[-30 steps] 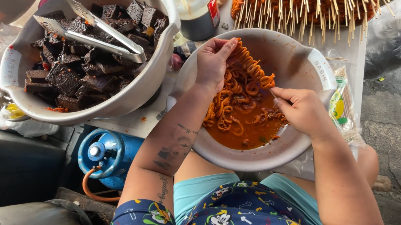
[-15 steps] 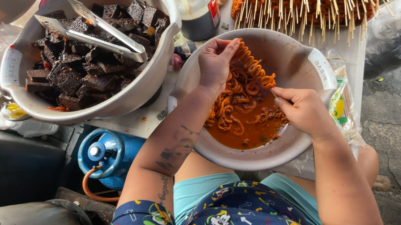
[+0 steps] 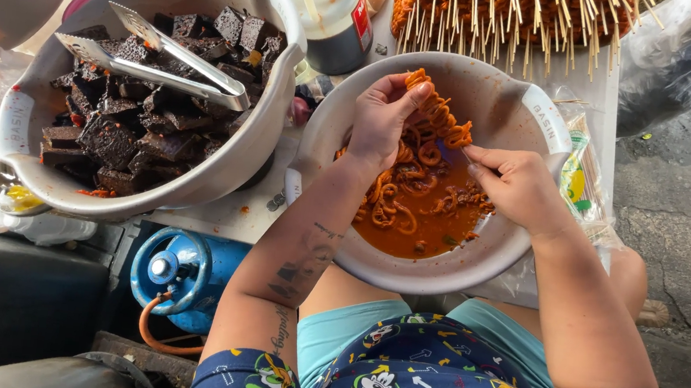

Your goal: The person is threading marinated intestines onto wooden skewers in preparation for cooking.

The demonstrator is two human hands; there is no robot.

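Note:
A grey metal basin (image 3: 536,120) rests on my lap, with orange sauce and several curled orange strips of meat in it. My left hand (image 3: 382,120) and my right hand (image 3: 513,185) hold the two ends of a skewered strip of orange coiled meat (image 3: 437,116) above the sauce. The left fingers pinch its upper end near the basin's far wall. The right fingers pinch its lower end at the stick. Both forearms reach in from the bottom of the view.
A second basin (image 3: 23,131) at the left holds dark cubes and metal tongs (image 3: 161,60). A heap of finished orange skewers (image 3: 505,13) lies at the top, beside a bottle (image 3: 336,11). A blue gas cylinder (image 3: 180,275) stands below the table. A clear plastic bag (image 3: 690,60) sits at the right.
Both hands have stayed over the basin; the left fingers have shifted slightly along the coiled strip, and the right hand has drawn a little closer to it.

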